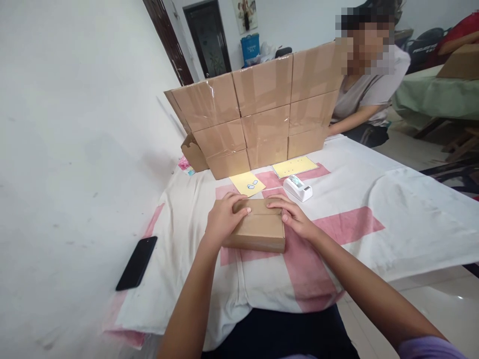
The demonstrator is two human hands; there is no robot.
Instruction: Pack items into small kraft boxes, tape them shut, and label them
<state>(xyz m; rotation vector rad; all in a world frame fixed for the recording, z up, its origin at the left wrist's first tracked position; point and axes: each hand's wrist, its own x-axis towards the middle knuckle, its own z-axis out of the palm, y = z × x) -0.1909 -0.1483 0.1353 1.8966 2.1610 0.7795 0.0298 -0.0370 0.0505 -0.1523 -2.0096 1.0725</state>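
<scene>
A small flat cardboard box [258, 227] lies closed on the cloth in front of me. My left hand [225, 215] holds its left side, with the thumb on the lid and the fingertips along the far left edge. My right hand [294, 215] grips the far right corner, fingers over the top and thumb by the side. Just beyond the box is a yellow sheet [243, 179] with small pale rounded pieces on it. To the right of that sheet stands a white tape dispenser [298, 188]. A second yellow sheet [295, 166] with small dots lies behind the dispenser.
A tall cardboard partition [264, 112] of taped panels stands across the table's far side. A black phone [136, 263] lies at the left edge by the wall. A person [368, 94] sits beyond the partition at the right. The white-and-pink tablecloth [355, 184] is wrinkled.
</scene>
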